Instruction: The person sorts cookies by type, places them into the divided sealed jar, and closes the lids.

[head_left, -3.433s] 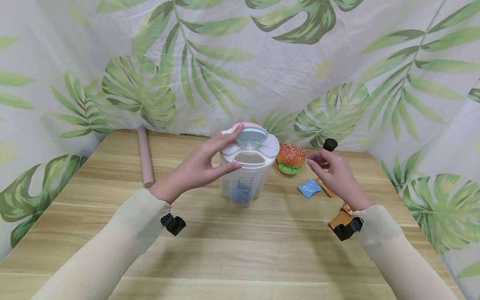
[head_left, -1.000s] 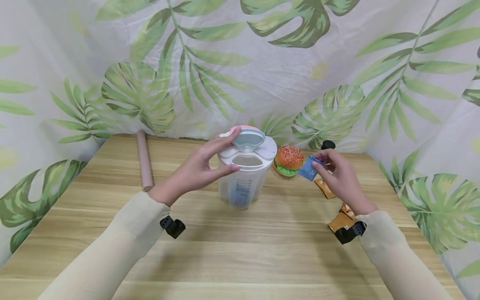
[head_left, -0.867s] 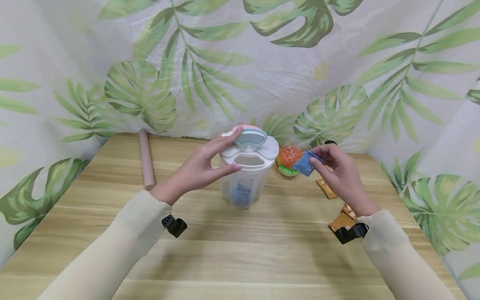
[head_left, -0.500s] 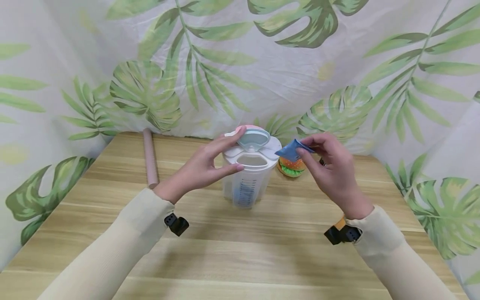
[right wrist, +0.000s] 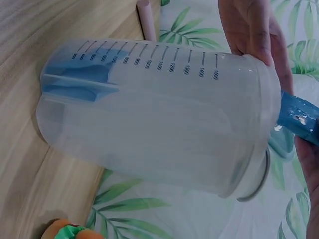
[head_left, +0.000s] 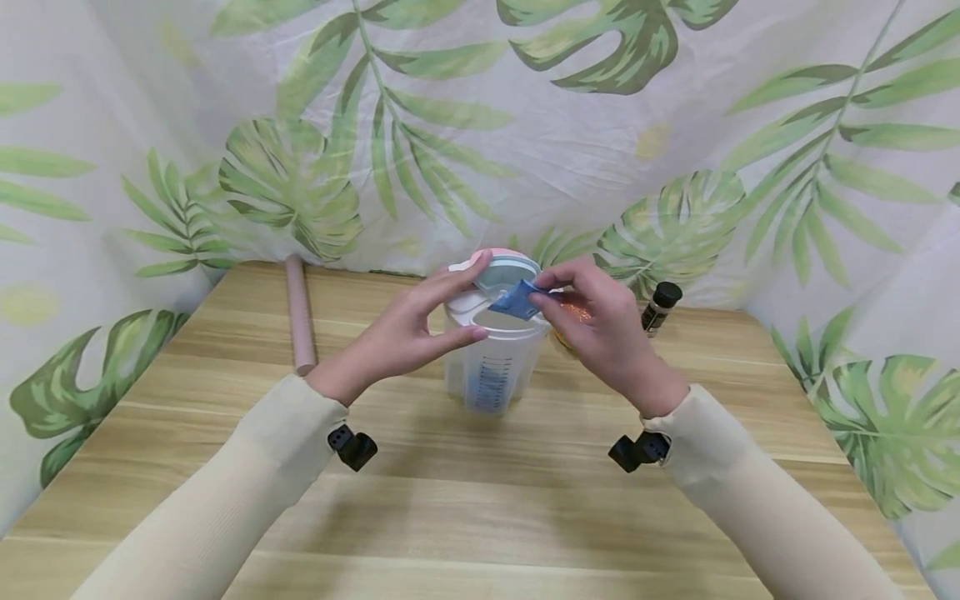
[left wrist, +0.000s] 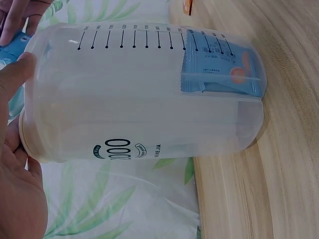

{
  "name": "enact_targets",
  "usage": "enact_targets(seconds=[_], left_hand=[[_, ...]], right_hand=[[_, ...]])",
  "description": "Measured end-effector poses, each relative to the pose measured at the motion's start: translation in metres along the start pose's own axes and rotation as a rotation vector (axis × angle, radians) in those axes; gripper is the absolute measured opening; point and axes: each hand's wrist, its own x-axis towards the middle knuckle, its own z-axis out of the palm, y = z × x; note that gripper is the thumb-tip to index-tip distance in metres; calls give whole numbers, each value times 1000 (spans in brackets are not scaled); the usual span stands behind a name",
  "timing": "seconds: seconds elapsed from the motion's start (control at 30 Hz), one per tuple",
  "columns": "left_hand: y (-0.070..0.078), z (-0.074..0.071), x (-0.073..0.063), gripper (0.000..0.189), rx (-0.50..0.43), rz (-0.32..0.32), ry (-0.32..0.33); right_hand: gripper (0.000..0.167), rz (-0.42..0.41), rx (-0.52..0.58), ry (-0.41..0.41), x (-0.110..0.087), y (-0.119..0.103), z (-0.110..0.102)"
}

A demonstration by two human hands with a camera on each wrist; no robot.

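Note:
A clear plastic storage container (head_left: 491, 379) with measuring marks stands upright on the table, its grey flap (head_left: 501, 279) raised on the white lid. My left hand (head_left: 401, 333) holds the container's top, thumb at the front rim and fingers by the flap. Between thumb and fingers my right hand (head_left: 603, 329) pinches a small blue packet (head_left: 513, 300). That packet hangs at the lid's opening; the right wrist view shows the packet (right wrist: 299, 117) just beyond the rim. Another blue packet (left wrist: 219, 67) lies inside at the container's bottom, seen in the left wrist view.
A pinkish stick (head_left: 300, 317) lies at the table's back left. Behind my right hand, a toy burger (head_left: 576, 311) is mostly hidden, and a black-capped bottle (head_left: 660, 310) stands to its right. An orange packet (left wrist: 187, 6) shows in the left wrist view.
My right hand picked up the blue packet from the table beside the burger and carried it left to the container's opening. The left hand has kept its hold on the container.

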Motion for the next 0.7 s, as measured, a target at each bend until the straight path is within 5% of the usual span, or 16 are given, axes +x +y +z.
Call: enact_targets(seconds=[0.3,0.7], left_hand=[[0,0,0,83,-11,0,1],[0,0,-1,82,-19,-16,-1]], right_hand=[[16,15,-45,-188,-2,0,9],[19,-27,-52,-320,-5,2,8]])
